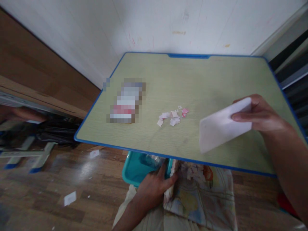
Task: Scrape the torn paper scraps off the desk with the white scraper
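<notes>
My right hand [261,114] is closed on a white sheet of stiff paper [222,126], thumb on its near face, held tilted above the right part of the table [216,80]. Left of the paper, small torn paper scraps [174,117] lie in a loose pile, mostly white with a few pink. My left hand [154,186] is down in front of the table edge. Its fingers reach inside a teal basin [131,173] and its thumb rests over the cloth edge beside the rim, so the rim sits between them. Part of the basin is hidden under the table.
A blurred-out flat item [126,102] lies on the table's left side. Patterned cloth [199,199] with scraps on it covers my lap. Paper pieces [70,198] lie on the wooden floor. At left, another person's arm [21,114] shows near a stool [26,152]. A wall [183,25] stands behind.
</notes>
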